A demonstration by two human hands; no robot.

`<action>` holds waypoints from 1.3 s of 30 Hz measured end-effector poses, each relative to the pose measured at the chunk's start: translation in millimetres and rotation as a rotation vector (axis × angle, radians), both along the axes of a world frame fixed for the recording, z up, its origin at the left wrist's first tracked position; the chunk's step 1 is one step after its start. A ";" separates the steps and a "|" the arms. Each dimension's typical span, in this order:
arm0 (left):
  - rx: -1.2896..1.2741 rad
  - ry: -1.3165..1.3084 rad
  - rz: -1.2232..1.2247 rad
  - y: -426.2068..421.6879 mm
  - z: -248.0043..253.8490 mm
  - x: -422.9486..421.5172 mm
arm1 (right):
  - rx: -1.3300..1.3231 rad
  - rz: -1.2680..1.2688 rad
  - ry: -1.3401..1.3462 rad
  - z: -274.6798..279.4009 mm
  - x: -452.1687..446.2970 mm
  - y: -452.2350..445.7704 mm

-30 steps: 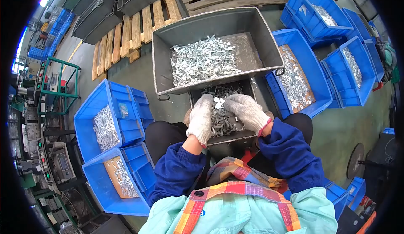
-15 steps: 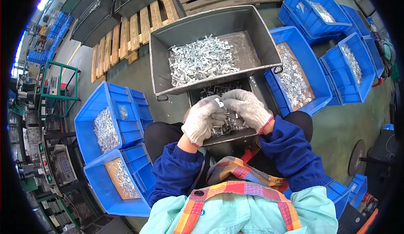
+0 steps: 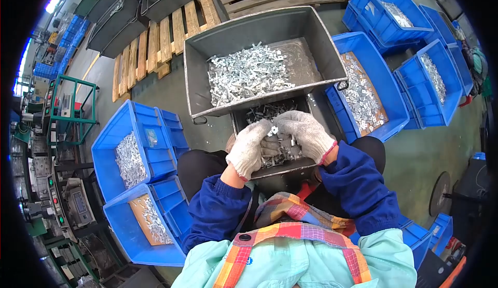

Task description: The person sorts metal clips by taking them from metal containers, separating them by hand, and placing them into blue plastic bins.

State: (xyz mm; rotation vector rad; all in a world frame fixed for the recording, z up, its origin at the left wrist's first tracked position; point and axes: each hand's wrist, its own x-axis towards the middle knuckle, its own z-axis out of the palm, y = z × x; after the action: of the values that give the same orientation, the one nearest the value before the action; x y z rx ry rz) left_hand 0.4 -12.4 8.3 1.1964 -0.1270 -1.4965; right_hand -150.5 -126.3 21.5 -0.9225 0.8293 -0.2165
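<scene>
The left hand (image 3: 246, 149), gloved, had its grip closed on a small metal piece (image 3: 273, 131), above the middle of the lower metal box (image 3: 280, 172). The right hand (image 3: 307, 134) bent its fingers against this same piece; whether it also grasped it, I could not tell. The handling of this piece seemed under way, not yet complete. Below the hands, many grey pieces (image 3: 275, 161) lay loose between the box's near and far edges, so much was apparently left there. Beyond, in the upper metal bin (image 3: 270, 100), a large pile (image 3: 249, 75) of bright pieces was gathered toward the left edge. Farther to the right, a blue crate (image 3: 381, 80) carried flat pieces (image 3: 360, 99), reaching almost to its near corner.
</scene>
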 end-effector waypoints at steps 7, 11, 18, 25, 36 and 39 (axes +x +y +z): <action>-0.117 0.349 -0.068 7.9 -30.4 16.0 | -0.104 -0.008 -0.050 3.1 3.3 8.4; -0.081 -0.088 0.136 6.0 -35.7 1.7 | -0.002 -0.015 0.078 -2.0 3.2 4.4; 0.013 -0.066 -0.086 1.7 -16.3 -3.2 | 0.189 -0.074 -0.049 -1.5 3.0 3.6; -0.110 -0.456 -0.104 3.3 -12.4 -8.1 | 0.184 -0.063 -0.178 -16.8 -2.5 -0.6; -0.110 0.120 0.127 1.3 -30.5 -14.4 | -0.060 -0.312 -0.154 -10.8 0.0 3.4; -0.310 0.535 0.112 -7.9 -11.1 -35.8 | -0.320 -0.327 -0.228 -16.1 7.7 9.8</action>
State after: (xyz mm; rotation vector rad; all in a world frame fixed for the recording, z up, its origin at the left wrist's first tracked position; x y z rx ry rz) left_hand -35.4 -20.3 -2.8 0.5241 0.0678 -1.5800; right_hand -142.8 -116.5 5.4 -1.0329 0.7407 -0.7429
